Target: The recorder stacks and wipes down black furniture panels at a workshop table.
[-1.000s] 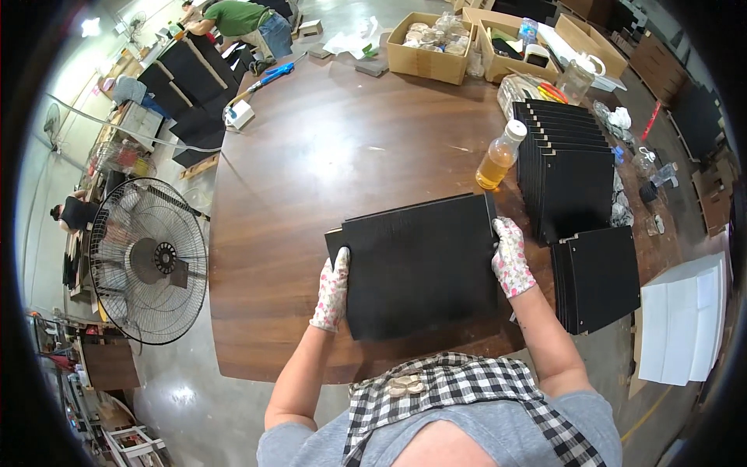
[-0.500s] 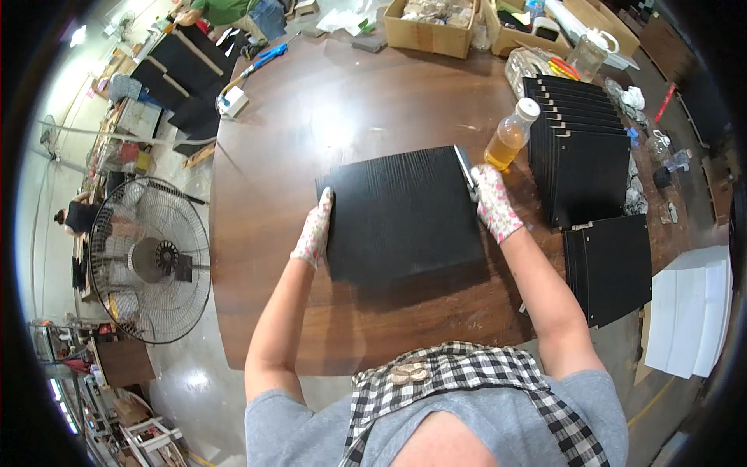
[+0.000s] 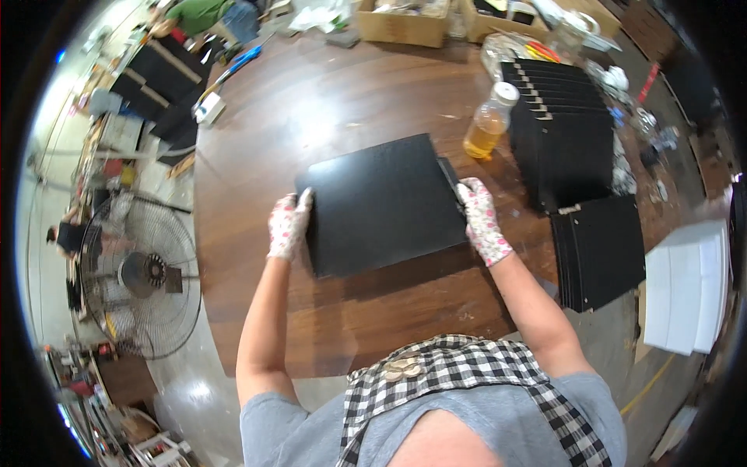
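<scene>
A flat black panel (image 3: 385,206), roughly square, is held over the brown table between my two hands. My left hand (image 3: 288,226), in a white glove with a pink flower print, closes on its left edge with the thumb on top. At the opposite edge is my right hand (image 3: 484,222), in a matching glove, its fingers closed round the side. A narrow dark piece (image 3: 449,174) shows along that edge beside my right fingertips; I cannot tell whether it is part of the panel or a separate thing. The fingers under the panel are hidden.
Right of the panel stands a bottle (image 3: 488,128) of amber liquid with a white cap. Beyond it are a stack of black panels (image 3: 572,159) and a smaller stack (image 3: 603,253). Cardboard boxes (image 3: 401,27) line the far edge. A large fan (image 3: 140,272) stands left; another person (image 3: 206,17) is far left.
The panel's upper face now looks smooth and shiny, where wood grain showed before. A thin pale strip by my right hand no longer shows. The whole view has shifted slightly.
</scene>
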A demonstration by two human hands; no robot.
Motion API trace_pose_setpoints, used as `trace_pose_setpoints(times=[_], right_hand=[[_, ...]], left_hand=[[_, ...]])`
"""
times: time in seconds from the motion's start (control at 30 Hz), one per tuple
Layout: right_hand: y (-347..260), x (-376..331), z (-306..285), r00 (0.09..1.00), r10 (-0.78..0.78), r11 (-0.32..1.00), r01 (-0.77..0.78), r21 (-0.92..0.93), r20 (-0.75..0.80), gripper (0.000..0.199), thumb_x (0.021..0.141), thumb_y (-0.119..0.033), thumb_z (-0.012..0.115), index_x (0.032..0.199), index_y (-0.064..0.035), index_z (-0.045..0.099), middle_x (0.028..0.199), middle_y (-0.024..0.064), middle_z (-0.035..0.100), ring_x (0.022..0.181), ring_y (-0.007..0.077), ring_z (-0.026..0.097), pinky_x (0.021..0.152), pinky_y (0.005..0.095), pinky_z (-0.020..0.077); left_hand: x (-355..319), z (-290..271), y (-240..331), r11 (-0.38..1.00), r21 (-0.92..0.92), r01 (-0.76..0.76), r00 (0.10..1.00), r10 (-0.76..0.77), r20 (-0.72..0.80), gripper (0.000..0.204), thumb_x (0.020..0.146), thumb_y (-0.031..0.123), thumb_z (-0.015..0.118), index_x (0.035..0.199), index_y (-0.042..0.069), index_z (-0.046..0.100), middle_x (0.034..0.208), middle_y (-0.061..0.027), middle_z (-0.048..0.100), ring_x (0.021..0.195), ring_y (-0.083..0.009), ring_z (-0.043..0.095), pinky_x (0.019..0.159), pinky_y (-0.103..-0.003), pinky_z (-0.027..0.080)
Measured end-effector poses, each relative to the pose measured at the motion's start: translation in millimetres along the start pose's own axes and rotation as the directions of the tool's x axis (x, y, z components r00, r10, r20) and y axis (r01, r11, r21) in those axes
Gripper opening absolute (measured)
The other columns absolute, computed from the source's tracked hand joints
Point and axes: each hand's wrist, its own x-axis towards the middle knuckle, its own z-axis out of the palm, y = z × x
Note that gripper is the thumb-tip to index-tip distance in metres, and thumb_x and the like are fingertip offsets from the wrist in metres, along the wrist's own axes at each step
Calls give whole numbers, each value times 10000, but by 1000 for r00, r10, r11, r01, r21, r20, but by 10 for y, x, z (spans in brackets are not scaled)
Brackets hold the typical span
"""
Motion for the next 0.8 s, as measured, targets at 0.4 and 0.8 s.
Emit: trace_pose_setpoints(times=[0.4, 0.8], right_hand=[[-564, -1059, -555, 989, 122, 875, -148, 461, 86, 130, 975, -65, 515, 1103, -38, 517, 801, 53, 637, 671, 139, 629, 634, 262, 536], [-1171, -2088, -2701, 683, -16, 941, 258, 221, -730, 109, 947, -104, 603, 1002, -10, 593, 793, 62, 608, 624, 129, 598, 516, 230, 501]], left_hand=[[-920, -308, 451, 625, -665, -408, 908, 356, -222, 167, 924, 17, 572, 1065, 25, 661, 1059, -63, 639, 995, -170, 597, 880, -302, 476], [-2050, 746, 1750, 486, -849, -207, 472, 810, 348, 220, 926, 50, 581, 1129, -14, 635, 1067, -108, 656, 1019, -176, 617, 905, -298, 481]])
